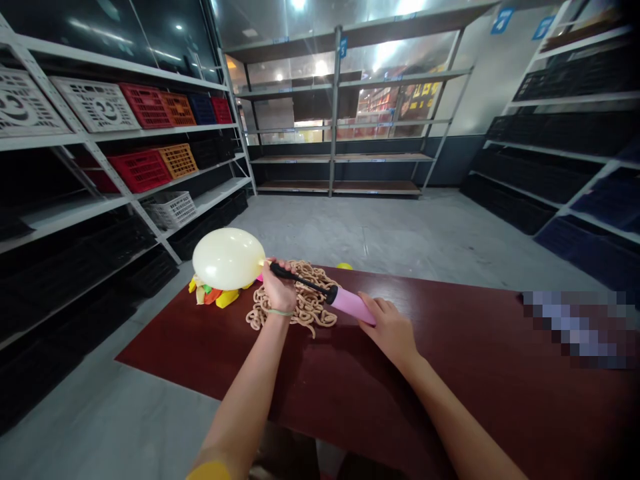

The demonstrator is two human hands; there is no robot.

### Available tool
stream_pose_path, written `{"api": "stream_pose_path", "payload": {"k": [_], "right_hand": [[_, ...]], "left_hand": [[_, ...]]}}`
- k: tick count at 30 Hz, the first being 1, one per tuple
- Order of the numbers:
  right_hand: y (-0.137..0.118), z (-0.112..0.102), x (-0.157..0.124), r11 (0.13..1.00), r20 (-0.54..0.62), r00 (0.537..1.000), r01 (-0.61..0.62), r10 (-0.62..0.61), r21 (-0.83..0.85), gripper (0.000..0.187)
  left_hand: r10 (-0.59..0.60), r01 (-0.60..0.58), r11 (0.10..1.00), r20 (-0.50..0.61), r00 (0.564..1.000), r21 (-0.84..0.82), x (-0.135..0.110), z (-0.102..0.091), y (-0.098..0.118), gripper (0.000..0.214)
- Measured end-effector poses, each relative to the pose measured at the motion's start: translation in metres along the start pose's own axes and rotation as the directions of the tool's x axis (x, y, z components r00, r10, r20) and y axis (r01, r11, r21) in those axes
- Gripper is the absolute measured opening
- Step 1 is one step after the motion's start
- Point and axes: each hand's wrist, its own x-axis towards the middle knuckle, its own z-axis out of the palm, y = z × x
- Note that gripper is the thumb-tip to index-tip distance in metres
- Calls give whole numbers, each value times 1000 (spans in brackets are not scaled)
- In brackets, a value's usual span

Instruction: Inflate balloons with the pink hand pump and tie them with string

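Note:
My left hand [277, 288] is shut around the black nozzle [299, 279] of a pink hand pump [351, 305], pinching the neck of an inflated pale yellow balloon [229, 259] against its tip. My right hand [389, 328] grips the pink barrel from the far end. Below my left hand lies a tangled heap of tan cord [300, 308]. To its left sits a pile of limp, multicoloured balloons [215, 293]. A small yellow round object [344, 266] rests beyond the pump at the far edge of the dark red table [380, 380].
Metal shelves [115, 127] hold red, orange, white and blue plastic crates on the left. Dark crates fill shelves [550, 160] on the right. A wood-decked rack [335, 157] stands at the back. Grey floor surrounds the table, and a pixelated patch [575, 327] covers its right side.

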Motion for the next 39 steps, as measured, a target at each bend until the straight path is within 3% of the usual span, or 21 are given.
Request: {"api": "stream_pose_path", "payload": {"k": [4, 9, 13, 16, 21, 26, 30, 33, 39], "right_hand": [[-11, 2, 0, 999, -21, 1000, 1, 0, 48, 51], [-23, 6, -3, 986, -58, 995, -71, 80, 151, 51], [-20, 5, -3, 990, -54, 997, -52, 59, 129, 50], [-16, 4, -2, 997, -31, 1000, 5, -2, 79, 51], [-6, 2, 1, 998, 26, 998, 55, -55, -3, 52], [6, 1, 4, 997, 30, 998, 60, -59, -41, 52], [3, 3, 2, 996, 1, 997, 81, -81, -24, 50], [-6, 6, -1, 997, -33, 997, 75, -75, 13, 47], [-21, 6, -7, 996, -90, 996, 30, -22, 83, 47]], "left_hand": [[85, -80, 993, -49, 995, 92, -12, 12, -13, 24], [-4, -8, 977, 56, 998, 212, -47, 29, -48, 29], [-9, 5, 973, 15, 1000, 230, -53, 33, -58, 29], [61, -42, 960, -61, 996, 278, -40, 29, -47, 26], [184, -132, 942, -145, 972, 307, -4, 19, -10, 20], [255, -203, 934, -150, 955, 294, 23, 13, 22, 23], [284, -235, 928, -144, 948, 289, 25, 19, 31, 23], [267, -215, 932, -151, 952, 293, 9, 29, 20, 26], [67, -57, 936, -19, 998, 347, -43, 36, -36, 32]]}}
